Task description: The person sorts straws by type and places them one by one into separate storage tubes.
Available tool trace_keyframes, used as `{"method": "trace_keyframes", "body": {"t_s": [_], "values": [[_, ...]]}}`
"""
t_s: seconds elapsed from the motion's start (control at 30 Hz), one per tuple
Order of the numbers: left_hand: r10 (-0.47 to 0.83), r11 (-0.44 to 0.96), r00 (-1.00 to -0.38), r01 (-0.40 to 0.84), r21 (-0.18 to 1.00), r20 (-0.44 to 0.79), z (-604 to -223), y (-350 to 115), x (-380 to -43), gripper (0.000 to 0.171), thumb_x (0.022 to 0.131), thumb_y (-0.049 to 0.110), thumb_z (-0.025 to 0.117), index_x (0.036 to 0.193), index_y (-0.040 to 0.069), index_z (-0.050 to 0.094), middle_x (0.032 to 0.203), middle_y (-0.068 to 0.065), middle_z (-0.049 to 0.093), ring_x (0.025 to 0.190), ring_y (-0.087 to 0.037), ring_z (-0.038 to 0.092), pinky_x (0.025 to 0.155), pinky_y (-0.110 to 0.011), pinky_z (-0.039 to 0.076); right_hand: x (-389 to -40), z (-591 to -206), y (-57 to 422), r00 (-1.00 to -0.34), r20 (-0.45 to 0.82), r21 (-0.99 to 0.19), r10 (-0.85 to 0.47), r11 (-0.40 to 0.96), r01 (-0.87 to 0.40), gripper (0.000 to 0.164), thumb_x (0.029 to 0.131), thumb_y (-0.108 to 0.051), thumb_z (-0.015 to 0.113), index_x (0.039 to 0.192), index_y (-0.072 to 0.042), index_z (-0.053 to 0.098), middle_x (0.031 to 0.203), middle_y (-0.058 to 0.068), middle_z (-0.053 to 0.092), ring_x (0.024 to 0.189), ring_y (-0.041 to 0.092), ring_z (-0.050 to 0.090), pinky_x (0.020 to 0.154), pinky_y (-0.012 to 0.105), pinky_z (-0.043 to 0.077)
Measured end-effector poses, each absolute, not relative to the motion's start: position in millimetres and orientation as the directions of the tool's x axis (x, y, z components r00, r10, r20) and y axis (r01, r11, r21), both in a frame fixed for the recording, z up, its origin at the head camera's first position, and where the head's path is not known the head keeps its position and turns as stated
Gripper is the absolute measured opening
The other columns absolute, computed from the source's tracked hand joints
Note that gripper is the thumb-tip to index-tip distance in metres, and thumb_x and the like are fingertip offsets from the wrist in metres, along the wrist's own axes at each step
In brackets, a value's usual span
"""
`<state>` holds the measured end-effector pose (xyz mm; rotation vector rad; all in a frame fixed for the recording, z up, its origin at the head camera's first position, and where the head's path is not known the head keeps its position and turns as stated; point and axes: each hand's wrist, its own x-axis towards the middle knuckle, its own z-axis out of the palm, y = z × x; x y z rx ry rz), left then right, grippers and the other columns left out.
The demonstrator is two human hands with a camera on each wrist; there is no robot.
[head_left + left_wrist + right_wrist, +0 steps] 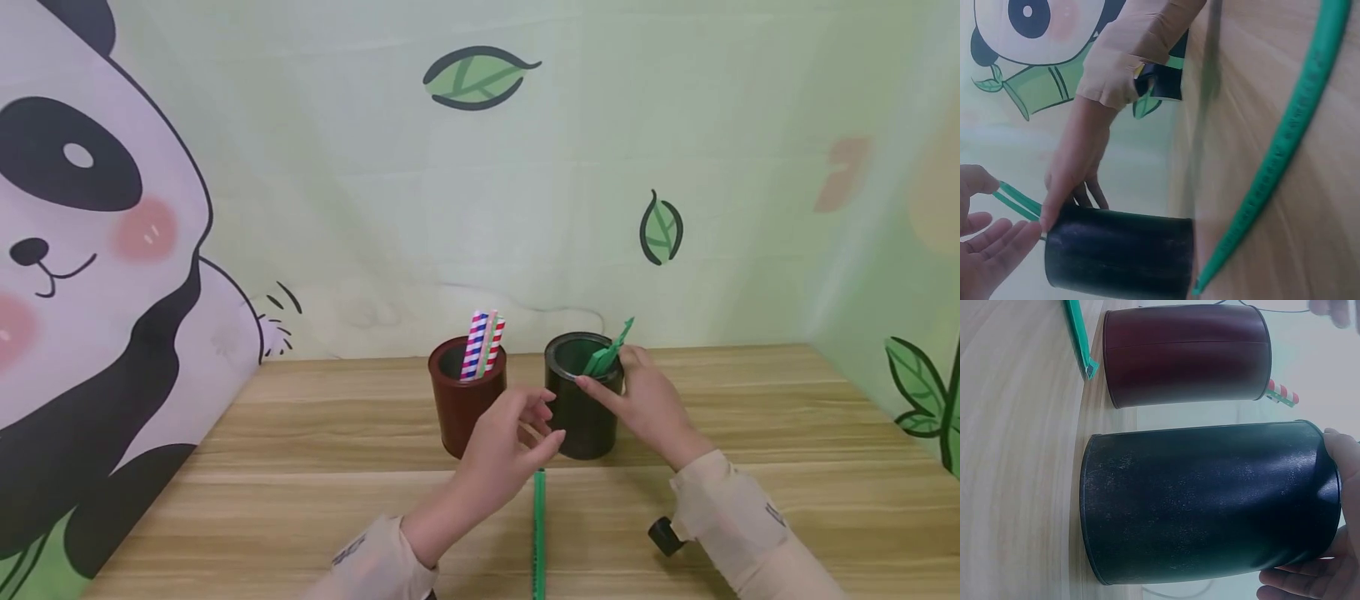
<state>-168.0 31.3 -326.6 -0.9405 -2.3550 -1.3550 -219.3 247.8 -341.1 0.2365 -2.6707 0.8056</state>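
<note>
A black cylindrical holder stands upright on the table, with green strip-like sticks leaning out over its right rim. My right hand holds this holder near its rim, thumb at the front and fingers round the right side. Just in front hovers my left hand, its fingers loosely bent with nothing between them. In the left wrist view, the left hand's fingers appear close to the green sticks and the holder's rim. A long green stick with printed lettering lies on the table below the holders.
Left of the black holder stands a dark red holder with several striped straws in it. The wooden table meets a fabric wall with panda and leaf prints. A thin cord shows at the wall.
</note>
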Motion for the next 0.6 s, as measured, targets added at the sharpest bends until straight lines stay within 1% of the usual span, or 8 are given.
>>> {"method": "trace_keyframes", "body": {"t_s": [0.13,0.27,0.33,0.47,0.6], "values": [[0.407,0.348,-0.796,0.589,0.73,0.448,-334.8,25.0,-167.0,0.035,0.084,0.006,0.071,0.116,0.003,0.056,0.096,-0.01,0.06,0.082,-0.016,0.063,0.068,-0.023,0.056,-220.2,-341.6,248.4,-0.933,0.354,-0.514,-0.063,0.821,-0.25,0.08,0.089,-0.054,0.058,0.137,0.008,0.041,0.135,0.027,0.046,0.118,0.042,0.053,0.1,0.057,0.044],[0.431,0.367,-0.824,0.532,0.763,0.367,-342.5,19.5,-164.0,0.033,0.084,0.006,0.07,0.115,0.005,0.056,0.097,-0.009,0.06,0.083,-0.016,0.063,0.067,-0.017,0.053,-220.9,-342.2,248.7,-0.939,0.339,-0.525,-0.061,0.815,-0.243,0.083,0.089,-0.057,0.057,0.139,0.007,0.039,0.138,0.027,0.044,0.122,0.043,0.05,0.102,0.058,0.042],[0.442,0.383,-0.838,0.498,0.778,0.319,-346.6,17.5,-162.0,0.033,0.084,0.008,0.071,0.114,0.005,0.057,0.098,-0.01,0.06,0.082,-0.015,0.063,0.067,-0.016,0.052,-221.1,-342.3,248.8,-0.941,0.334,-0.526,-0.06,0.816,-0.239,0.084,0.089,-0.057,0.056,0.139,0.007,0.039,0.139,0.027,0.043,0.123,0.043,0.049,0.102,0.058,0.041],[0.455,0.408,-0.86,0.431,0.805,0.23,-355.1,13.7,-158.4,0.031,0.084,0.01,0.072,0.11,0.005,0.057,0.097,-0.01,0.06,0.079,-0.011,0.062,0.066,-0.016,0.05,-221.0,-341.4,248.5,-0.942,0.331,-0.526,-0.06,0.817,-0.237,0.084,0.089,-0.058,0.056,0.139,0.008,0.039,0.139,0.027,0.044,0.122,0.043,0.05,0.103,0.058,0.041],[0.455,0.422,-0.875,0.376,0.825,0.166,-363.5,10.6,-155.5,0.032,0.082,0.008,0.073,0.108,0.002,0.057,0.093,-0.009,0.06,0.075,-0.007,0.059,0.063,-0.017,0.05,-221.4,-340.8,248.5,-0.941,0.334,-0.524,-0.059,0.818,-0.237,0.084,0.089,-0.058,0.056,0.138,0.008,0.039,0.138,0.027,0.044,0.122,0.043,0.05,0.103,0.057,0.041]]}}
